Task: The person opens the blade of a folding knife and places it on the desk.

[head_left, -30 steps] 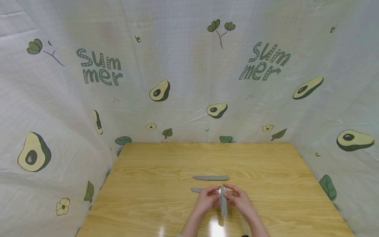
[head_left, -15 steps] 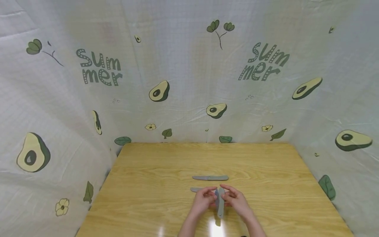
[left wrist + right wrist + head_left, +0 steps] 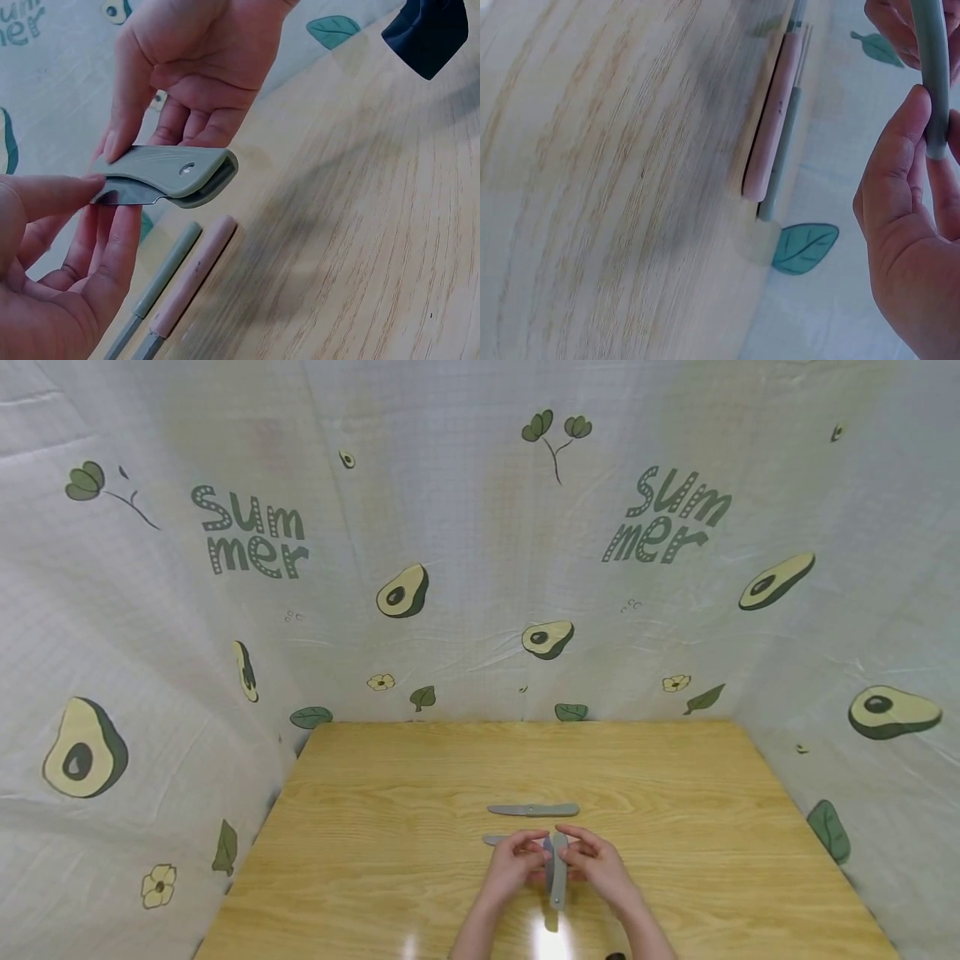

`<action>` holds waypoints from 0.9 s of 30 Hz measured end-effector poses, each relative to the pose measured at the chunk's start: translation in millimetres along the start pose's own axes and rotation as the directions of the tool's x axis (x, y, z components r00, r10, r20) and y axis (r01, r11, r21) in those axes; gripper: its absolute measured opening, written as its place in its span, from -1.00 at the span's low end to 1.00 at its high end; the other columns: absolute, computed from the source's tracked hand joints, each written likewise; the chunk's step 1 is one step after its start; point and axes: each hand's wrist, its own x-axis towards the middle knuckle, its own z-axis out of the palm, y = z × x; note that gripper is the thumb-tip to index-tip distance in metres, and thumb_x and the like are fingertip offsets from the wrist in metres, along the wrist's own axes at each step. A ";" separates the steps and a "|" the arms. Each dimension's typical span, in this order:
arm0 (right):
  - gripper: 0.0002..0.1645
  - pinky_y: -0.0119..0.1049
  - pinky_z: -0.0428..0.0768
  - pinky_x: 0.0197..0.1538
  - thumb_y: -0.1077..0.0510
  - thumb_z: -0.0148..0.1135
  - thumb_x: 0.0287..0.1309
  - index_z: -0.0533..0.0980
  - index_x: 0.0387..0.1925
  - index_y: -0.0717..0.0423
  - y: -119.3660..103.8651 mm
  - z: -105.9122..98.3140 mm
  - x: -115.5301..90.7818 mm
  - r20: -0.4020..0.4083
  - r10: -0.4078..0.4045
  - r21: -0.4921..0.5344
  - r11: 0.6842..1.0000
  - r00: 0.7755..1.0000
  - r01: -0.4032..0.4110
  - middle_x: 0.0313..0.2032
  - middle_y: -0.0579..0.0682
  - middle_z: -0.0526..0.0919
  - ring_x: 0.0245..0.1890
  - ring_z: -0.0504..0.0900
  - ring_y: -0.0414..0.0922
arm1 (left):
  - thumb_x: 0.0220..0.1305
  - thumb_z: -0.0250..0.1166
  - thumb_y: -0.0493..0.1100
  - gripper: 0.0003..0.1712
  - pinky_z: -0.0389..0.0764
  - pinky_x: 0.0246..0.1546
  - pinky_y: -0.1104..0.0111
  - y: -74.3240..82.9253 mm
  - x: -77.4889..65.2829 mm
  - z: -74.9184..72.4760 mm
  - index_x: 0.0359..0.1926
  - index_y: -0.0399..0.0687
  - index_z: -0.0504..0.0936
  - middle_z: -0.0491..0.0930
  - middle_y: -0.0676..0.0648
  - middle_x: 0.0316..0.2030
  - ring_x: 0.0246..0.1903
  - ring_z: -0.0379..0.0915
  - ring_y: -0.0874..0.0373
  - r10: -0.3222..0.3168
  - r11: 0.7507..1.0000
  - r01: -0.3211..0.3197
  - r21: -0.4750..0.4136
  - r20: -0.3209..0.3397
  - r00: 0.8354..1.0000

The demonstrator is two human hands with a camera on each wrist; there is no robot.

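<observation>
Both hands hold a folding knife (image 3: 169,169) with a grey-green handle, its blade mostly folded alongside the handle. In the head view my left hand (image 3: 516,864) is on the knife's left side, its fingers pinching at the blade (image 3: 124,192). My right hand (image 3: 598,862) grips the handle (image 3: 558,877) from the right, thumb on its near face. Behind the hands lies a knife with a green handle (image 3: 553,810), blade pointing left. Closer in is a knife with a pink handle (image 3: 193,276); in the head view the left hand hides that handle and only its blade (image 3: 493,840) shows.
The wood-grain table (image 3: 390,777) carries the two knives, lying side by side. A white cloth (image 3: 465,510) printed with avocados and leaves surrounds it at the back and sides. A dark object (image 3: 427,34) shows by the right forearm.
The held knife has shifted slightly left, and its blade stands out a little more from the handle than one second ago. The knives on the table have not moved.
</observation>
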 end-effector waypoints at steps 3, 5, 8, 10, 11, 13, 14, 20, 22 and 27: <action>-0.44 -0.17 0.72 -0.18 0.29 0.18 0.28 0.33 0.27 0.42 -1.2 -0.1 -0.5 0.011 0.003 0.002 1.000 1.000 -0.003 -0.27 0.07 0.64 -0.26 0.62 -0.10 | 0.12 0.28 -0.44 -0.57 0.75 -0.29 0.22 -0.7 0.5 0.0 0.07 -0.40 0.56 0.46 -0.08 -0.31 -0.38 0.50 0.16 0.007 1.000 -0.007 0.001 -0.001 1.000; -0.43 -0.13 0.73 -0.17 0.28 0.18 0.29 0.32 0.27 0.42 -2.2 -0.1 -1.3 0.017 0.002 0.003 1.000 1.000 -0.002 -0.26 0.09 0.64 -0.25 0.62 -0.08 | 0.12 0.28 -0.45 -0.57 0.75 -0.29 0.22 -1.2 0.9 -0.1 0.06 -0.41 0.56 0.47 -0.07 -0.32 -0.39 0.49 0.17 0.007 1.000 -0.007 0.000 -0.005 1.000; -0.43 -0.09 0.73 -0.17 0.27 0.17 0.29 0.32 0.27 0.43 -3.1 -0.1 -2.2 0.022 -0.003 0.007 1.000 1.000 0.003 -0.25 0.11 0.65 -0.24 0.62 -0.06 | 0.13 0.30 -0.45 -0.58 0.75 -0.28 0.23 -1.9 1.9 -0.1 0.06 -0.40 0.57 0.47 -0.06 -0.33 -0.39 0.48 0.18 0.006 1.000 -0.006 0.001 -0.011 1.000; -0.43 -0.08 0.73 -0.16 0.28 0.17 0.29 0.32 0.27 0.43 -3.3 -0.4 -2.3 0.020 -0.007 0.013 1.000 1.000 0.007 -0.24 0.12 0.65 -0.24 0.62 -0.06 | 0.13 0.30 -0.45 -0.58 0.74 -0.28 0.22 -2.3 2.5 -0.4 0.06 -0.38 0.57 0.48 -0.06 -0.33 -0.39 0.49 0.18 0.002 1.000 -0.002 0.006 -0.018 1.000; -0.43 -0.07 0.73 -0.16 0.28 0.17 0.28 0.32 0.27 0.43 -3.2 -0.6 -2.1 0.017 -0.009 0.015 1.000 1.000 0.009 -0.24 0.12 0.65 -0.25 0.63 -0.06 | 0.14 0.30 -0.44 -0.59 0.74 -0.28 0.21 -2.5 2.9 -0.6 0.06 -0.37 0.57 0.47 -0.06 -0.33 -0.39 0.49 0.18 -0.001 1.000 0.001 0.007 -0.021 1.000; -0.43 -0.07 0.73 -0.15 0.29 0.18 0.27 0.32 0.27 0.42 -2.9 -1.2 -1.5 0.005 -0.011 0.020 1.000 1.000 0.011 -0.24 0.12 0.65 -0.26 0.65 -0.06 | 0.15 0.30 -0.44 -0.58 0.74 -0.27 0.20 -1.9 3.2 -0.8 0.08 -0.37 0.56 0.47 -0.06 -0.32 -0.38 0.50 0.18 -0.001 1.000 0.002 0.008 -0.033 0.999; -0.43 -0.07 0.73 -0.14 0.29 0.19 0.27 0.32 0.27 0.42 -2.8 -1.6 -1.2 -0.005 -0.011 0.023 1.000 1.000 0.011 -0.24 0.12 0.65 -0.26 0.65 -0.06 | 0.15 0.29 -0.44 -0.57 0.74 -0.26 0.20 -1.9 3.4 -1.0 0.09 -0.38 0.55 0.46 -0.06 -0.32 -0.37 0.50 0.18 -0.001 1.000 0.002 0.007 -0.040 0.999; -0.44 -0.03 0.73 -0.10 0.31 0.24 0.22 0.36 0.23 0.40 -1.2 -5.6 -0.1 -0.092 0.001 0.046 0.999 0.996 0.003 -0.27 0.09 0.65 -0.29 0.68 -0.04 | 0.17 0.27 -0.46 -0.55 0.75 -0.25 0.15 0.3 3.4 -4.9 0.12 -0.45 0.50 0.42 -0.04 -0.34 -0.40 0.50 0.20 0.034 0.999 -0.036 -0.010 -0.103 0.994; -0.44 -0.06 0.73 -0.09 0.32 0.24 0.22 0.35 0.23 0.41 -1.1 -7.1 -0.2 -0.112 0.007 0.056 0.998 0.994 -0.001 -0.28 0.09 0.65 -0.26 0.68 -0.04 | 0.17 0.28 -0.47 -0.56 0.75 -0.26 0.14 1.8 2.9 -7.2 0.11 -0.46 0.50 0.42 -0.04 -0.35 -0.41 0.50 0.20 0.044 0.999 -0.046 -0.015 -0.129 0.991; -0.43 -0.17 0.74 -0.10 0.36 0.21 0.23 0.31 0.25 0.41 -2.5 -8.3 -0.4 -0.139 0.025 0.101 0.995 0.990 -0.011 -0.29 0.09 0.64 -0.24 0.68 -0.05 | 0.16 0.30 -0.47 -0.54 0.75 -0.26 0.19 4.9 2.1 -11.7 0.11 -0.46 0.49 0.42 -0.04 -0.33 -0.34 0.52 0.18 0.043 0.997 -0.052 -0.048 -0.169 0.985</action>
